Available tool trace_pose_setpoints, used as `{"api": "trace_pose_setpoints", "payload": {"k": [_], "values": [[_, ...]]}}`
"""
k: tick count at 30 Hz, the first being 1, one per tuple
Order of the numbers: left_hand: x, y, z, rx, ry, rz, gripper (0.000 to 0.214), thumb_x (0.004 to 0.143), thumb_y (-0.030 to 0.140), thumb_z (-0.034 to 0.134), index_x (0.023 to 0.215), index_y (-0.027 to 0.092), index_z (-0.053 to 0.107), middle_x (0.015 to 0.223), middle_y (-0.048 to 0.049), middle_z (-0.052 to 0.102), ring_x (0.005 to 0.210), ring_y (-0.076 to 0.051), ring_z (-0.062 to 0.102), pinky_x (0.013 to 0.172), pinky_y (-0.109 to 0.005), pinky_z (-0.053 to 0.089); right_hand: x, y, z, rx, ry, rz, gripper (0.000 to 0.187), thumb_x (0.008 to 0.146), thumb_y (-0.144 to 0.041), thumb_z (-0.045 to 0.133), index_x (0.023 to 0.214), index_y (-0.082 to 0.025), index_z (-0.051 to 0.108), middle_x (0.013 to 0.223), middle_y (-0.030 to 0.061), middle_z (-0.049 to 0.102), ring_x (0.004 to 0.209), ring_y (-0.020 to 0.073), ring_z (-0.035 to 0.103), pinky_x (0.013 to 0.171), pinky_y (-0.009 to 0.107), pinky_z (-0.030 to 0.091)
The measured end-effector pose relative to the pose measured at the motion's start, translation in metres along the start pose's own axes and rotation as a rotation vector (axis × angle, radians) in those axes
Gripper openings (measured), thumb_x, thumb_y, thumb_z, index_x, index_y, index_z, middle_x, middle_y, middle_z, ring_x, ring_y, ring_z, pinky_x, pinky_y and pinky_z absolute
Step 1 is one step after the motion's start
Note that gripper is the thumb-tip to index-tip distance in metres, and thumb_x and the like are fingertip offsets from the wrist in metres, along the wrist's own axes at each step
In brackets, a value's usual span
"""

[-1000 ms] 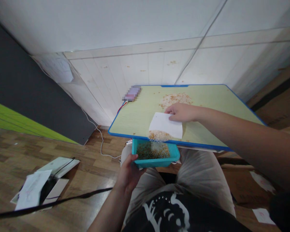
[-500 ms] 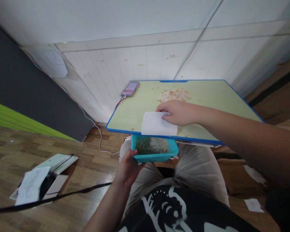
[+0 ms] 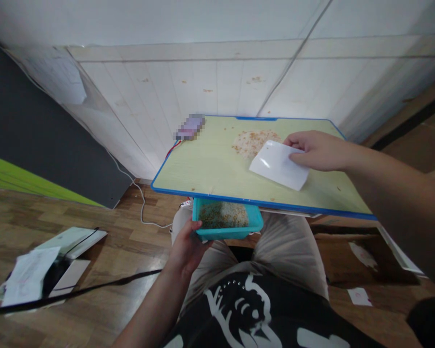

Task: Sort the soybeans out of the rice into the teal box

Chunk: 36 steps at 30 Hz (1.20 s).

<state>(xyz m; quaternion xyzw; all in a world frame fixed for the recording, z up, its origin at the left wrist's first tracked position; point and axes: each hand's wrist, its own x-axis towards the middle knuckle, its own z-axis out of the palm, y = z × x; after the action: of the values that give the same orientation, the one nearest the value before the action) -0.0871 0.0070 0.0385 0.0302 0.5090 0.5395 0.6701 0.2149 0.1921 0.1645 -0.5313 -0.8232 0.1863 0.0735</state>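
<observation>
My left hand [image 3: 186, 249] grips the near left corner of a teal tray [image 3: 255, 224] full of small grains, held just under the front edge of a pale green table [image 3: 203, 169] with a blue rim. My right hand [image 3: 317, 150] pinches a white card [image 3: 279, 164] and holds it tilted above the tabletop, just right of a pile of light grains [image 3: 252, 140]. A few stray grains dot the table near its front edge.
A small purple device [image 3: 190, 127] with a red and white cable lies at the table's back left corner. White panelled wall stands behind. On the wooden floor at left lie papers [image 3: 29, 275] and a black cable [image 3: 94, 290]; cardboard [image 3: 355, 258] lies at right.
The right hand swept grains with the card off the front edge into the tray, then lifted the card and moved it back and right toward the pile. The tray stayed under the edge.
</observation>
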Motion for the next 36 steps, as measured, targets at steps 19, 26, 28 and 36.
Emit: {"api": "trace_pose_setpoints", "payload": {"k": [19,26,28,36], "values": [[0.0,-0.01,-0.003,0.002,-0.101,-0.024,0.055,0.064,0.022,0.08,0.119,0.023,0.072,0.103,-0.0067,0.081,0.082,-0.023,0.072,0.071,-0.034,0.057,0.006,-0.062,0.056,0.004,-0.096,-0.085,0.027,0.078,-0.01,0.058,0.103,-0.015,0.07,0.104,0.0112,0.076,0.088,0.0218,0.066,0.074,0.028,0.045],[0.002,-0.011,-0.007,0.01,-0.105,-0.026,0.055,0.064,0.024,0.083,0.119,0.025,0.073,0.103,-0.0067,0.081,0.085,-0.025,0.074,0.073,-0.036,0.058,-0.012,-0.078,0.072,0.163,-0.031,-0.132,0.025,0.081,-0.01,0.055,0.102,-0.016,0.067,0.101,0.0089,0.074,0.089,0.0207,0.065,0.077,0.028,0.046],[0.004,-0.01,-0.009,0.007,-0.096,-0.014,0.052,0.064,0.025,0.082,0.116,0.025,0.074,0.103,-0.0063,0.081,0.086,-0.025,0.074,0.073,-0.036,0.057,-0.013,-0.076,0.068,0.183,-0.001,-0.147,0.024,0.081,-0.011,0.055,0.101,-0.016,0.067,0.1,0.0086,0.073,0.089,0.0211,0.065,0.078,0.029,0.046],[0.004,-0.001,-0.019,-0.001,0.006,0.025,0.033,0.069,0.025,0.076,0.101,0.024,0.072,0.095,-0.0045,0.079,0.082,-0.022,0.07,0.07,-0.034,0.055,0.037,-0.039,0.041,0.032,0.144,-0.015,0.025,0.081,-0.01,0.054,0.099,-0.017,0.069,0.102,0.0089,0.076,0.089,0.021,0.067,0.077,0.028,0.048]]}}
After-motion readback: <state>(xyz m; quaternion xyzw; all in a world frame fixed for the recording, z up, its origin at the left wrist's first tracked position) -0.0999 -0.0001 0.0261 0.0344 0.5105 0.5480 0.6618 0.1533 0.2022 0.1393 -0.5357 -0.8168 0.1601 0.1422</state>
